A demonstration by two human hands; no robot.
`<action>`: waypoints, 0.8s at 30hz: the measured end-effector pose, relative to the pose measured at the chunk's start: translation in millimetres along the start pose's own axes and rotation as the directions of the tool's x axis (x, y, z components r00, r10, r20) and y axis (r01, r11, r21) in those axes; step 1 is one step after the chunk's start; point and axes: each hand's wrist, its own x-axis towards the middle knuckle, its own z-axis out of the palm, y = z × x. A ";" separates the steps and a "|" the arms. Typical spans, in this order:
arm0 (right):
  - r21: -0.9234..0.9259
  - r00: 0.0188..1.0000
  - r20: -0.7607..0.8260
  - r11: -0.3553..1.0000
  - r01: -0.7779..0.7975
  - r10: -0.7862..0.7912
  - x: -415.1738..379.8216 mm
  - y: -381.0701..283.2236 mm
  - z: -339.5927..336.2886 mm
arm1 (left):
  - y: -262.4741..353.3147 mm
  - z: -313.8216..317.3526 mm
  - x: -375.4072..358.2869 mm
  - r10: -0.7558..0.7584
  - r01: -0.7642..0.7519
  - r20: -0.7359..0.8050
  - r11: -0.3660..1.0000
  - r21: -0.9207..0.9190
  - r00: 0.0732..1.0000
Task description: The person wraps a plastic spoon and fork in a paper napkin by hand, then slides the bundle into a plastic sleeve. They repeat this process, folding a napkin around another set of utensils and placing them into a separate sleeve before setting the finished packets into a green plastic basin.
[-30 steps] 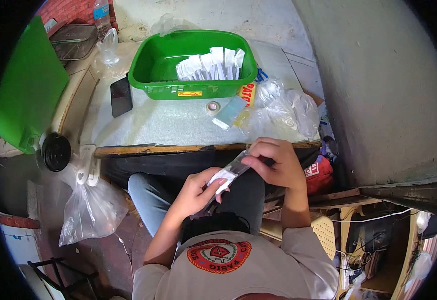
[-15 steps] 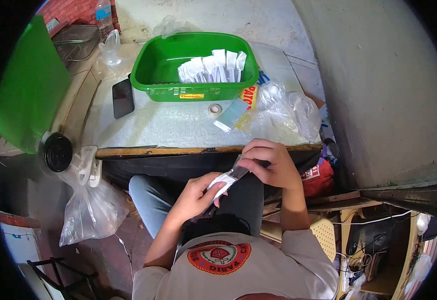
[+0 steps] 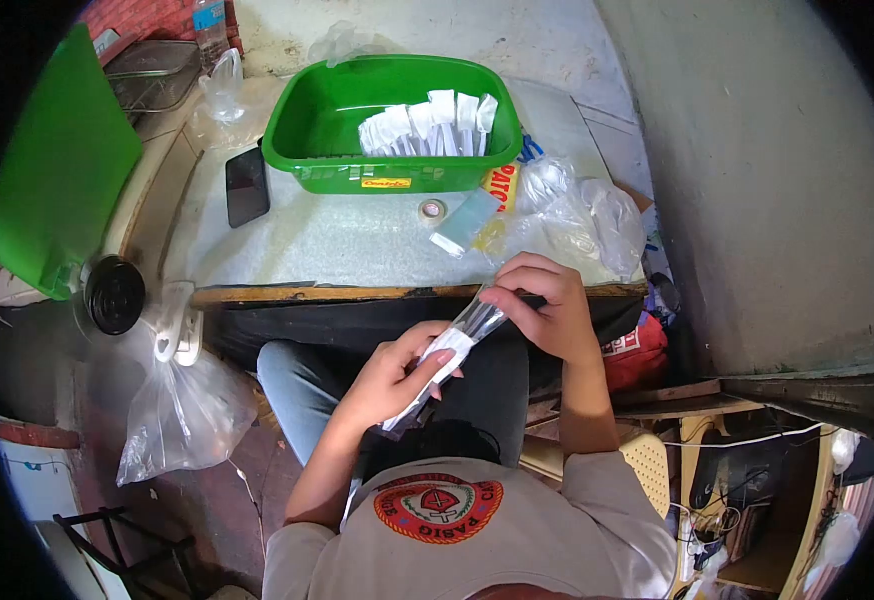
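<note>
Over my lap, my left hand (image 3: pixel 405 378) is closed around a white packet (image 3: pixel 443 362) inside a clear plastic sleeve, thumb on top. My right hand (image 3: pixel 542 308) pinches the upper end of the clear plastic sleeve (image 3: pixel 481 316), just past the table's front edge. The packet slants from lower left to upper right between both hands. On the table, a green basin (image 3: pixel 307 172) holds several similar white packets (image 3: pixel 419 128) lined up along its right part. A tape roll (image 3: pixel 432 210) and a light blue packet (image 3: pixel 465 222) lie in front of it.
A phone (image 3: pixel 247 187) lies left of the basin. Crumpled clear plastic bags (image 3: pixel 567 215) and a yellow wrapper (image 3: pixel 500 185) are at the right of the table (image 3: pixel 327 250). A plastic bag (image 3: pixel 187 420) hangs at its left corner. A wall (image 3: pixel 757 180) rises on the right.
The packet shows more fully between my hands, with more of the clear sleeve visible near my right hand. My right hand has moved slightly up. The camera view has shifted a little.
</note>
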 end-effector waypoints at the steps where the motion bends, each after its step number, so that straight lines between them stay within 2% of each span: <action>1: 0.010 1.000 -0.001 1.000 -0.007 0.007 0.3 -0.9 0.3 | 2.6 -1.6 -0.2 -0.001 0.001 -0.003 1.000 0.000 1.000; 3: 0.015 1.000 -0.013 1.000 -0.010 0.010 0.5 -2.1 0.3 | 10.3 -6.0 0.3 -0.045 0.043 0.109 0.999 0.021 0.993; 5: 0.016 0.999 -0.030 1.000 -0.013 0.013 0.6 -3.7 -1.6 | 6.5 -6.9 0.6 -0.044 0.044 0.106 0.999 0.004 0.993; 7: -0.012 0.997 -0.012 0.997 0.082 -0.082 0.3 -5.4 -4.2 | 4.1 -6.0 1.8 -0.044 0.045 0.105 0.999 -0.013 0.994; 8: -0.014 0.997 -0.013 0.997 0.081 -0.081 -1.7 -6.4 -1.6 | 3.5 -4.9 2.2 -0.034 0.037 0.081 0.999 -0.029 0.996; 9: 0.212 0.993 -0.098 0.976 -0.044 0.066 -5.3 -8.3 4.8 | 3.0 -4.1 2.8 -0.025 0.027 0.055 0.999 -0.043 0.998; 10: 0.435 0.963 -0.144 0.889 -0.144 0.227 -9.1 -9.4 10.2 | 2.5 -3.1 3.2 -0.024 0.027 0.054 0.999 -0.043 0.998; 13: 0.536 0.950 -0.137 0.827 -0.168 0.282 -18.0 -5.0 18.4 | 0.4 1.0 7.0 0.001 -0.003 -0.017 0.993 -0.117 1.000; 14: 0.535 0.951 -0.137 0.829 -0.165 0.278 -23.3 0.7 22.9 | -1.8 3.1 7.8 0.038 -0.044 -0.054 0.992 -0.118 0.998; 15: 0.509 0.972 -0.049 0.843 -0.174 0.231 -27.7 5.1 28.6 | -2.9 3.6 8.2 0.073 -0.083 -0.091 0.990 -0.117 0.993; 16: 0.482 0.982 0.043 0.857 -0.181 0.183 -31.3 8.1 32.8 | 0.6 2.1 7.8 0.063 -0.070 -0.084 0.994 -0.080 0.994; 17: 0.484 0.982 0.044 0.856 -0.182 0.184 -35.9 9.2 37.6 | -1.2 1.2 7.4 0.061 -0.068 -0.086 0.995 -0.080 0.994; 19: 0.403 0.967 -0.054 0.891 -0.206 0.248 -38.5 4.2 46.1 | -7.9 1.1 7.0 0.046 -0.050 -0.081 0.998 -0.050 0.996; 21: 0.369 0.963 -0.108 0.909 -0.193 0.248 -46.1 15.9 52.9 | -12.6 2.7 6.2 0.047 -0.050 -0.110 0.998 -0.028 0.993; 23: 0.350 0.952 -0.232 0.930 -0.112 0.202 -50.2 22.3 62.1 | -12.5 3.7 7.5 0.053 -0.055 -0.145 0.999 -0.004 0.988; 24: 0.351 0.952 -0.231 0.930 -0.112 0.201 -47.7 20.2 63.1 | -10.2 5.5 9.6 0.175 -0.153 -0.203 0.981 0.119 0.964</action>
